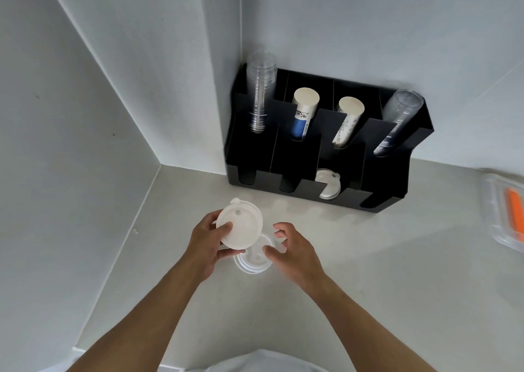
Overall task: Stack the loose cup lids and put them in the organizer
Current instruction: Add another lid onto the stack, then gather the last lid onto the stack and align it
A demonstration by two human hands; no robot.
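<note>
My left hand [208,244] holds a small stack of white cup lids [241,225] above the counter, thumb on top, the stack tilted toward me. Under it, more white lids [252,261] lie loose on the counter. My right hand [292,247] hovers just right of those loose lids with its fingers curled and apart, holding nothing. The black organizer [394,179] stands in the corner against the wall. White lids [329,184] sit in its third front slot from the left.
The organizer's back slots hold stacks of clear plastic cups [261,88] and paper cups [303,111]. A clear container with something orange [510,210] lies at the right edge of the counter. Walls close in on the left and behind.
</note>
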